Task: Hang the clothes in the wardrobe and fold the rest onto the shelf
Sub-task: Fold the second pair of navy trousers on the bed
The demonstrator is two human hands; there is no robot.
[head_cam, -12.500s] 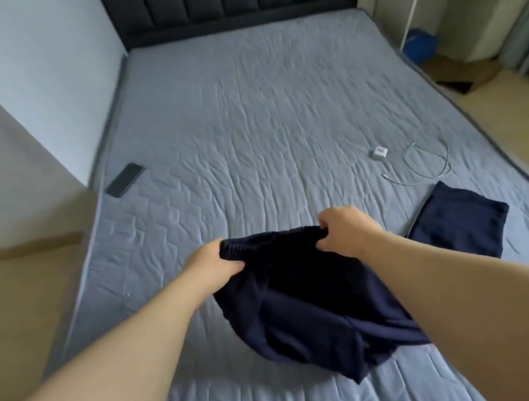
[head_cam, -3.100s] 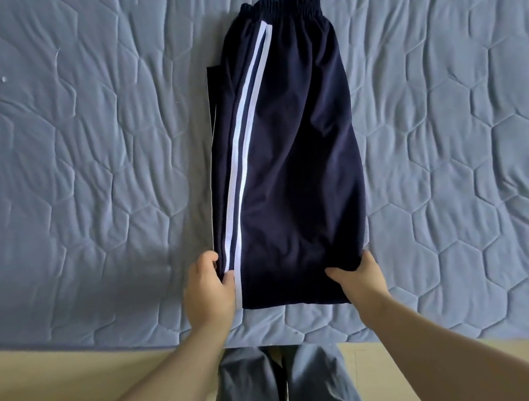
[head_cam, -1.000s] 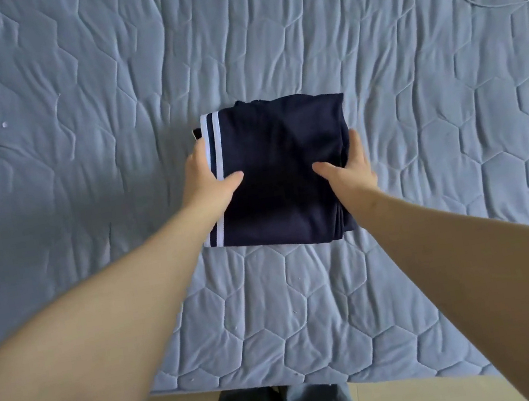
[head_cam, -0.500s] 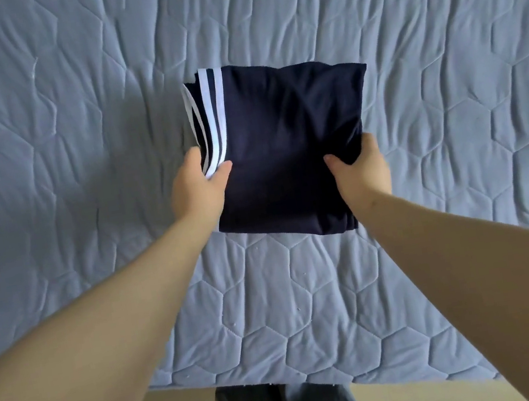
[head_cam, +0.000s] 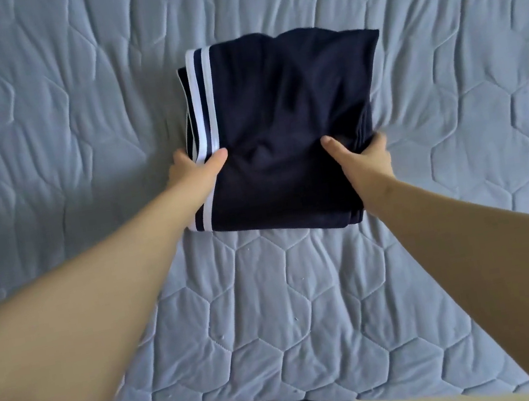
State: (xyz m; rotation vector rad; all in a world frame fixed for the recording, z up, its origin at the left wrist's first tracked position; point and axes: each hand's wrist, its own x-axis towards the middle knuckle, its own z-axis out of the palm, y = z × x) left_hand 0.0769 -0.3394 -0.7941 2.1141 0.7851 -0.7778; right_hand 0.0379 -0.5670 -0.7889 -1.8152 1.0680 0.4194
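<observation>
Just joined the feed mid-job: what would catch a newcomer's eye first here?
The folded navy trousers with white side stripes stand out mid-frame against the blue-grey quilted bed cover. The left hand grips their striped edge and the right hand the opposite edge, thumbs on top.

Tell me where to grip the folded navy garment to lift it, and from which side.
Grip both side edges at once: striped edge with the left hand, layered edge with the right hand, thumbs on top, fingers underneath. The folded navy garment is a loose stack of layers; clamping both sides should keep it together.
</observation>
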